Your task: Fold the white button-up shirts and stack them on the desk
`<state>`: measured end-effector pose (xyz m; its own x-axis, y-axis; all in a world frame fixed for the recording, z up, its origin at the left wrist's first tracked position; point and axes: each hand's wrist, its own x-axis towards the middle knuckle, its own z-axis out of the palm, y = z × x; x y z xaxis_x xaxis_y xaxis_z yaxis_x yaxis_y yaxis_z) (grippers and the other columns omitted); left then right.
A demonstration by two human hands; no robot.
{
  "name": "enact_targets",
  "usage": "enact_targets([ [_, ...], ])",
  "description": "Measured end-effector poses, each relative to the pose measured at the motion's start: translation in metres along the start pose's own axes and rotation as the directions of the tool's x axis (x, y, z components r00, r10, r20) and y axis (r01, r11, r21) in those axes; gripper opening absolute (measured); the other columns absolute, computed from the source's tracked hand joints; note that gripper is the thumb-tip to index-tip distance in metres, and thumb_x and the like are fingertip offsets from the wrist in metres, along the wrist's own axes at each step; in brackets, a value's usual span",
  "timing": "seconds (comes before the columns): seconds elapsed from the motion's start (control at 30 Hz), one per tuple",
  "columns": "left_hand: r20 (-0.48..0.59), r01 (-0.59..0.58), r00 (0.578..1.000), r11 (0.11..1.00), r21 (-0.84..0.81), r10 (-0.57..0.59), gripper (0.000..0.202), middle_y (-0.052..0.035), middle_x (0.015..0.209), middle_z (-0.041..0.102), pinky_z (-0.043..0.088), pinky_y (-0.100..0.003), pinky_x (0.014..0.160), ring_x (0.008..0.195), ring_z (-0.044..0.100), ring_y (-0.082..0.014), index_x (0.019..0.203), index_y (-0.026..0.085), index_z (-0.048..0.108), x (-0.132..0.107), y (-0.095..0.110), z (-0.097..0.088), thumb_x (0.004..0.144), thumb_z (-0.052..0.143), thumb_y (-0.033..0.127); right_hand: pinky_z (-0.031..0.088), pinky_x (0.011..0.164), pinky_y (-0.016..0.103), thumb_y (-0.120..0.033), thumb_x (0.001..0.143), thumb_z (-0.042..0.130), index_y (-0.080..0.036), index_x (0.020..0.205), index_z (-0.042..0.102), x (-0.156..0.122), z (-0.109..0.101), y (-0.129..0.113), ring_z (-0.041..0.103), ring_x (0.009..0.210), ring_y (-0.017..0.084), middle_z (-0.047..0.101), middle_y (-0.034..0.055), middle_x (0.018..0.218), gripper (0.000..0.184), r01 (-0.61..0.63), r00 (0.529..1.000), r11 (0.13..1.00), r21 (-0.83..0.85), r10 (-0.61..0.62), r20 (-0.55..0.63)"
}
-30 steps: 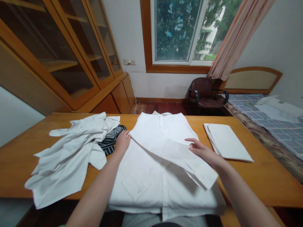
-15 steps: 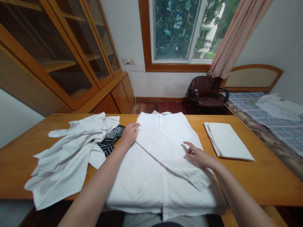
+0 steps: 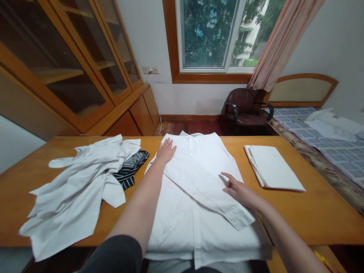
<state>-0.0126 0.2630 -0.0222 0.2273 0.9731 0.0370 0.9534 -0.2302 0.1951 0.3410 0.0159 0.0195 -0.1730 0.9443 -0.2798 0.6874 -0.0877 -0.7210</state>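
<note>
A white button-up shirt lies flat on the wooden table, collar at the far edge, with one sleeve folded diagonally across its front. My left hand lies flat and open on the shirt's far left shoulder, fingers stretched out. My right hand rests open on the folded sleeve near the shirt's right side, fingers pointing left. Neither hand grips the cloth.
A crumpled pile of white garments with a dark striped piece lies to the left. A folded white stack sits at the right. Beyond the table stand a brown armchair, a glass-door cabinet and a bed.
My left hand slid from the shirt's left edge up to its far shoulder and flattened out. The sleeve now lies flat across the shirt. My right hand stays on the sleeve.
</note>
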Motion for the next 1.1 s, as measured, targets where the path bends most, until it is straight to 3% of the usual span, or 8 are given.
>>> enact_targets([
  [0.2,-0.007,0.055,0.998,0.998,0.031,-0.055,0.063,-0.0121,0.166,0.022,0.013,-0.051,0.126,0.155,0.017,-0.0254,0.157,0.014,0.032,0.001,-0.006,0.0,0.103,0.025,0.046,0.046,0.079,0.032,-0.052,0.088,0.064,-0.029,0.149,0.04,-0.013,0.001,0.008,0.061,0.085,0.021,0.066,0.0031,0.096,0.07,-0.03,0.994,1.0,0.011,0.028,0.107],
  [0.37,-0.008,0.035,0.999,0.995,0.089,-0.034,0.062,-0.0118,0.166,0.022,0.014,-0.052,0.126,0.155,0.017,-0.0255,0.157,0.013,0.032,-0.002,-0.007,-0.003,0.104,0.024,0.045,0.044,0.076,0.03,-0.038,0.084,0.069,-0.03,0.15,0.041,-0.011,0.003,0.007,0.063,0.085,0.023,0.069,0.0038,0.093,0.072,-0.042,0.988,0.984,-0.171,0.067,0.141],
  [0.5,-0.022,-0.086,0.996,0.99,0.11,0.089,0.055,-0.0113,0.163,0.033,0.017,-0.053,0.125,0.152,0.027,-0.0268,0.153,0.015,0.041,-0.016,-0.009,-0.01,0.103,0.03,0.036,0.042,0.072,0.029,-0.033,0.082,0.069,-0.032,0.15,0.043,-0.014,0.002,0.002,0.064,0.084,0.023,0.07,0.0045,0.093,0.073,-0.051,0.987,0.963,-0.264,0.088,0.131],
  [0.67,-0.058,-0.225,0.971,0.969,0.099,0.232,0.052,-0.0101,0.16,0.039,0.022,-0.046,0.125,0.15,0.034,-0.0245,0.149,0.014,0.045,-0.058,-0.006,-0.01,0.102,0.033,0.033,0.044,0.075,0.028,-0.029,0.082,0.067,-0.03,0.15,0.044,-0.016,-0.004,-0.002,0.065,0.087,0.023,0.072,0.0059,0.099,0.072,-0.059,0.985,0.963,-0.263,0.099,0.139],
  [0.8,-0.041,-0.265,0.961,0.955,0.131,0.272,0.053,-0.0089,0.161,0.037,0.022,-0.047,0.125,0.151,0.031,-0.0251,0.151,0.015,0.044,-0.089,-0.018,-0.007,0.103,0.033,0.038,0.046,0.08,0.032,-0.033,0.086,0.062,-0.029,0.148,0.047,-0.016,-0.014,-0.007,0.066,0.091,0.024,0.072,0.0069,0.103,0.064,-0.089,0.973,0.972,-0.216,0.131,0.19],
  [0.97,-0.03,-0.213,0.975,0.961,0.179,0.222,0.057,-0.0094,0.163,0.032,0.021,-0.046,0.126,0.153,0.025,-0.0249,0.154,0.016,0.039,-0.095,-0.039,-0.011,0.104,0.031,0.041,0.049,0.08,0.032,-0.048,0.09,0.058,-0.026,0.151,0.043,-0.018,-0.022,-0.007,0.065,0.092,0.023,0.069,0.0056,0.104,0.067,-0.107,0.944,0.994,-0.022,0.109,0.311],
  [1.1,-0.011,-0.203,0.978,0.957,0.208,0.21,0.057,-0.0088,0.164,0.031,0.019,-0.047,0.126,0.154,0.022,-0.0248,0.155,0.017,0.037,-0.092,-0.039,-0.014,0.104,0.031,0.041,0.048,0.073,0.029,-0.038,0.08,0.071,-0.026,0.151,0.043,-0.021,-0.023,-0.004,0.063,0.083,0.02,0.066,0.0015,0.093,0.078,-0.138,0.947,0.984,-0.116,0.165,0.276],
])
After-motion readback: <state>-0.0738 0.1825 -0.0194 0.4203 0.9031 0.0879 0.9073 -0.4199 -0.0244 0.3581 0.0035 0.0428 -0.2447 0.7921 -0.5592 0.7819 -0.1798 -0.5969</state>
